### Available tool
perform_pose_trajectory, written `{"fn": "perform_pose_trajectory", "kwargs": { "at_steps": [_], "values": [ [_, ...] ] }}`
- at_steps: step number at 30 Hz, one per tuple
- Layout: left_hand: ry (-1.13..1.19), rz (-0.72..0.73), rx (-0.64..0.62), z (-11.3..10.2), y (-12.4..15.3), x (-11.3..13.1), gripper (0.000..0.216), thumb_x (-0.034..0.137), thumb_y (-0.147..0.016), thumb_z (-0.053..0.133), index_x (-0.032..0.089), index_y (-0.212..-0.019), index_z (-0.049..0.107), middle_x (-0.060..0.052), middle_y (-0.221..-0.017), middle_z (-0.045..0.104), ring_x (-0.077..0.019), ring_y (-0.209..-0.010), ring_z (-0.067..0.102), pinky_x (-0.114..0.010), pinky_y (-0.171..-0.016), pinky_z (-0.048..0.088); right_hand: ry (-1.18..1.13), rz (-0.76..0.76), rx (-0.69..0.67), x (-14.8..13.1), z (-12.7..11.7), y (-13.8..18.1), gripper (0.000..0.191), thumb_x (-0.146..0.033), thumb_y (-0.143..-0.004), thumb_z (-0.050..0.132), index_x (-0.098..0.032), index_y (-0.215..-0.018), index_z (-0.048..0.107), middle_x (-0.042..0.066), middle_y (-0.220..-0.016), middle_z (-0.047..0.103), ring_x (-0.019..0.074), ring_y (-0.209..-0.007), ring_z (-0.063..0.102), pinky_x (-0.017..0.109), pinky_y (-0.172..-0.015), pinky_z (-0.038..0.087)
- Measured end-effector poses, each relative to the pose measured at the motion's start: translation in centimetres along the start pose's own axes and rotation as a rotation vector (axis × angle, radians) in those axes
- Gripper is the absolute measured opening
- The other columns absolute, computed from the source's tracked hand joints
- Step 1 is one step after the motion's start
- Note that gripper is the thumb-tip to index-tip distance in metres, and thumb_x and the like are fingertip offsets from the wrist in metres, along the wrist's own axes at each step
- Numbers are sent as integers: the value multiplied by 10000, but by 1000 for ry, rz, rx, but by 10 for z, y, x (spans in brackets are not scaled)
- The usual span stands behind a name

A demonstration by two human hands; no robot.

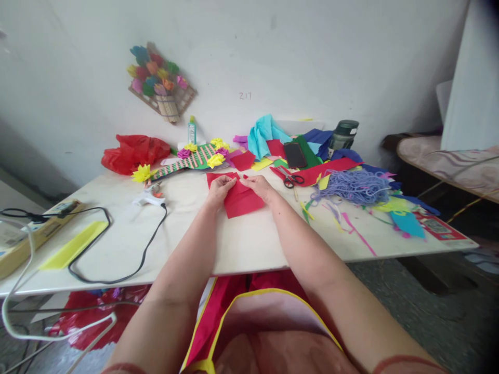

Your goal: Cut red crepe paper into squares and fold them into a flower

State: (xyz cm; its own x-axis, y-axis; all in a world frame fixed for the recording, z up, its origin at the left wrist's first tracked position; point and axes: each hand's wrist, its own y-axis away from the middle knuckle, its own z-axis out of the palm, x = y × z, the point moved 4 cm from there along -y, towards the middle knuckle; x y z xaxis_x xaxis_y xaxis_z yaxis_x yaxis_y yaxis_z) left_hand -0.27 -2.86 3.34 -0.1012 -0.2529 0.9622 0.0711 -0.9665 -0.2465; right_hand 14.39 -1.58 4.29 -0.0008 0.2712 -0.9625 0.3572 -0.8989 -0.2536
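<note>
The red sheet (245, 206) looks matt, like paper or felt; the bench (187, 236) smooth, faintly glossy. Scissors (290, 177) show metal blades and plastic loops; red bag (136, 151), crinkled shiny plastic; yarn (353, 186), matt and fibrous; phone (295, 155), glossy.

One left hand (220, 190) and one right hand (258, 187) are shown.
One phone (295, 155), one flask (343, 137), one bottle (192, 131), one glue gun (150, 198), one power strip (42, 234), one yarn bundle (354, 187) and one pair of scissors (293, 180) are seen.

A red sheet (244, 204) lies askew near the middle of the white table (249, 249), its upper part creased.
</note>
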Motion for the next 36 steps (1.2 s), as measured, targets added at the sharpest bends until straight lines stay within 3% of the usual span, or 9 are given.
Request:
{"fn": "perform_pose_trajectory", "kwargs": {
  "at_steps": [9, 19, 25, 32, 36],
  "values": [
    [-60, 49, 106, -3, -2, 2, 369, 443, -572, 727, 164, -648, 499, 33, -511, 536, -83, -453, 482, -191, -434, 355, -16, 41, 76, 4, -3, -2, 368, -481, -566, 687, -164, -511, 509, -41, -471, 444, 107, -526, 440, 238, -517, 321],
    [13, 10, 78, 1, 3, 7, 394, 472, -577, 729, 153, -664, 515, 14, -558, 578, -91, -480, 517, -204, -466, 389, -5, 15, 76, -3, -5, 0, 317, -444, -586, 678, -141, -576, 584, -42, -523, 476, 87, -538, 410, 226, -524, 306],
    [-50, 7, 32, 4, 6, 9, 391, 485, -574, 728, 147, -613, 535, 11, -554, 574, -97, -490, 512, -208, -460, 375, -3, 27, 43, -8, -2, 3, 376, -463, -549, 709, -154, -497, 501, -70, -460, 386, 68, -481, 347, 226, -494, 274],
    [-123, 87, 210, -6, -2, 5, 384, 496, -594, 700, 155, -613, 523, 23, -530, 531, -88, -487, 474, -200, -453, 351, -249, 94, 38, -4, -1, 3, 336, -474, -580, 713, -156, -617, 612, -5, -585, 612, 144, -607, 563, 274, -620, 432],
    [-149, 138, 306, -13, -8, 1, 378, 508, -631, 661, 156, -618, 523, 26, -529, 512, -81, -481, 446, -201, -455, 341, -313, 126, 96, 1, -3, 0, 336, -460, -544, 741, -152, -608, 623, 9, -589, 639, 161, -635, 599, 298, -673, 463]
  ]
}}
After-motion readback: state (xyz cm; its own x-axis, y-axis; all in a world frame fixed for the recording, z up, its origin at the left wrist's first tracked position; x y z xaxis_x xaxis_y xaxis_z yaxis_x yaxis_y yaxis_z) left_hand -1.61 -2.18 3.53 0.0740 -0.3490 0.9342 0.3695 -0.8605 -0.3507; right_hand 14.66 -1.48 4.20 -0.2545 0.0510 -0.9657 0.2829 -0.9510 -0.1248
